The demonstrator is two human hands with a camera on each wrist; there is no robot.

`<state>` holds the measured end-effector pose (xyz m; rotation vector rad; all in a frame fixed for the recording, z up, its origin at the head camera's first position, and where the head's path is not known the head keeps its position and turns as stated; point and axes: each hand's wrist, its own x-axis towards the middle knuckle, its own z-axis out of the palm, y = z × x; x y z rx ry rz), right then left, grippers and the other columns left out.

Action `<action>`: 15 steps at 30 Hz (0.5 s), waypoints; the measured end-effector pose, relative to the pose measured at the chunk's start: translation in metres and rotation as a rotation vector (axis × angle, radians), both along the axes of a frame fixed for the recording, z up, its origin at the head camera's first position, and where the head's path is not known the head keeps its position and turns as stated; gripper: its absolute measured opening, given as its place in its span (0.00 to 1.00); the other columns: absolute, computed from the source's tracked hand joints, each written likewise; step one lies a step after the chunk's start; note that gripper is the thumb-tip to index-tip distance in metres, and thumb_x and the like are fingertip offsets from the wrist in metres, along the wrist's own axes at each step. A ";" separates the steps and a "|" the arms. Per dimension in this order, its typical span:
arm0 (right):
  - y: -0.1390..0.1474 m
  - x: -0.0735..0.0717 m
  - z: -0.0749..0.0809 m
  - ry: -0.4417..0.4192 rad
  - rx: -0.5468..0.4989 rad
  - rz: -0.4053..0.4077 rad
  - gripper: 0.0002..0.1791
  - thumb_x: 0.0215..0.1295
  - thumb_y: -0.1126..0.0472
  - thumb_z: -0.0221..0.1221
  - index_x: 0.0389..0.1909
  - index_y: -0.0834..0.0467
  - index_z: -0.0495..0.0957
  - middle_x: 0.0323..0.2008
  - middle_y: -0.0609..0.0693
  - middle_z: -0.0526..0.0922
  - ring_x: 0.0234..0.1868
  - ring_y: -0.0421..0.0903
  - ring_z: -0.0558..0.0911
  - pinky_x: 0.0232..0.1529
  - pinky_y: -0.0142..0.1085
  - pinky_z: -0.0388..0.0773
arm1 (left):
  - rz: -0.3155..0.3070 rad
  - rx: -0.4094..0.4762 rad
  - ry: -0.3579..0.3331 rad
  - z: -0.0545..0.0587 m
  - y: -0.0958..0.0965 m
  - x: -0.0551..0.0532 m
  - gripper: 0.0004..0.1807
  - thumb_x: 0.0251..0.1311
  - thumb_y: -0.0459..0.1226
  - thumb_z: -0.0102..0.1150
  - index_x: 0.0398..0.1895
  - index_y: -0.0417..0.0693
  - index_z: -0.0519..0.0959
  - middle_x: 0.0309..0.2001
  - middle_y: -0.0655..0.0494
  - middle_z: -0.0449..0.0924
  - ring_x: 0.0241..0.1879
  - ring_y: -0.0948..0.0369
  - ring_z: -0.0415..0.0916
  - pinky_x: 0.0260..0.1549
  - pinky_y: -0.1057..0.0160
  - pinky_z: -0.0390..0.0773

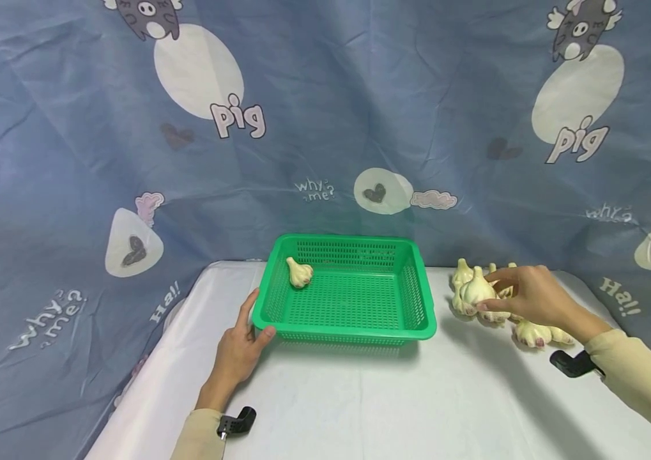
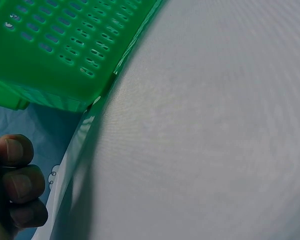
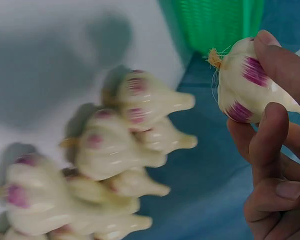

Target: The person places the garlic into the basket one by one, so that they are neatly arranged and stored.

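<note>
Now the right hand (image 1: 523, 295) pinches a garlic bulb (image 1: 477, 290) at its fingertips, near the clustered bulbs (image 1: 532, 334); the left hand (image 1: 237, 354) touches the green basket (image 1: 354, 333), its grip hard to tell.

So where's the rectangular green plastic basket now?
In the head view, the basket sits near the centre on the white table, the left hand at its near left corner and cream-white garlic bulbs to its right.

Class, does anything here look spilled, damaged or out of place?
Nothing stands out: the basket sits upright with one garlic bulb inside, the right hand holds an intact-looking bulb, and the other bulbs lie grouped on the table.
</note>
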<state>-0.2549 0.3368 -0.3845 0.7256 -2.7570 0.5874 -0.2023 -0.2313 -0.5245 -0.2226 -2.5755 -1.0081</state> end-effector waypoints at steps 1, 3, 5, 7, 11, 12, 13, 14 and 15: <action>-0.004 -0.003 0.003 -0.010 -0.005 0.005 0.29 0.50 0.46 0.83 0.49 0.59 0.90 0.34 0.46 0.92 0.25 0.32 0.83 0.29 0.34 0.78 | 0.000 0.000 -0.001 0.000 0.000 0.000 0.49 0.70 0.63 0.60 0.87 0.66 0.51 0.12 0.72 0.55 0.12 0.74 0.46 0.14 0.67 0.53; -0.012 -0.009 0.009 -0.015 -0.007 0.015 0.29 0.52 0.47 0.82 0.51 0.59 0.90 0.34 0.47 0.92 0.24 0.31 0.80 0.29 0.33 0.78 | 0.002 -0.001 0.000 0.001 0.000 0.001 0.49 0.70 0.63 0.60 0.87 0.65 0.51 0.12 0.72 0.55 0.12 0.73 0.47 0.14 0.67 0.53; -0.020 -0.015 0.015 -0.028 -0.001 0.023 0.28 0.53 0.47 0.81 0.52 0.58 0.90 0.36 0.47 0.93 0.24 0.31 0.79 0.29 0.34 0.77 | 0.001 -0.001 -0.004 0.002 0.000 0.001 0.49 0.70 0.63 0.60 0.87 0.65 0.51 0.12 0.72 0.56 0.12 0.73 0.47 0.14 0.67 0.53; -0.028 -0.021 0.019 -0.030 0.012 0.037 0.26 0.54 0.47 0.81 0.51 0.57 0.90 0.37 0.47 0.93 0.24 0.32 0.79 0.30 0.34 0.77 | 0.001 0.001 -0.003 0.002 0.000 0.002 0.49 0.70 0.63 0.60 0.87 0.65 0.51 0.12 0.72 0.55 0.12 0.73 0.47 0.14 0.67 0.53; -0.043 -0.033 0.028 -0.061 0.028 0.054 0.26 0.57 0.46 0.80 0.52 0.56 0.90 0.37 0.46 0.93 0.27 0.34 0.81 0.33 0.36 0.78 | 0.000 0.003 0.001 0.001 0.000 0.001 0.48 0.70 0.63 0.60 0.87 0.66 0.51 0.12 0.72 0.55 0.12 0.73 0.47 0.14 0.67 0.53; -0.046 -0.036 0.029 -0.068 0.032 0.056 0.25 0.57 0.45 0.79 0.51 0.55 0.91 0.37 0.45 0.93 0.26 0.35 0.81 0.33 0.36 0.78 | 0.001 0.003 0.004 0.000 0.000 0.001 0.48 0.70 0.63 0.60 0.87 0.66 0.51 0.12 0.72 0.55 0.12 0.73 0.47 0.14 0.67 0.53; -0.050 -0.038 0.030 -0.081 0.035 0.061 0.24 0.58 0.45 0.79 0.51 0.54 0.91 0.35 0.44 0.92 0.25 0.35 0.80 0.33 0.36 0.77 | 0.001 0.002 0.006 -0.001 0.000 0.000 0.48 0.70 0.63 0.60 0.87 0.66 0.51 0.12 0.72 0.55 0.12 0.73 0.47 0.14 0.67 0.53; -0.053 -0.041 0.031 -0.090 0.038 0.063 0.22 0.58 0.45 0.79 0.50 0.53 0.91 0.34 0.44 0.91 0.24 0.35 0.78 0.32 0.36 0.76 | 0.001 0.003 0.007 -0.001 0.000 0.000 0.48 0.70 0.63 0.61 0.87 0.66 0.51 0.12 0.72 0.55 0.12 0.73 0.47 0.14 0.67 0.53; -0.056 -0.044 0.032 -0.094 0.040 0.068 0.21 0.59 0.45 0.78 0.48 0.52 0.91 0.34 0.43 0.91 0.23 0.35 0.77 0.31 0.36 0.75 | 0.002 0.004 0.006 -0.002 -0.001 0.000 0.48 0.70 0.63 0.61 0.87 0.66 0.51 0.12 0.72 0.55 0.12 0.73 0.47 0.14 0.67 0.53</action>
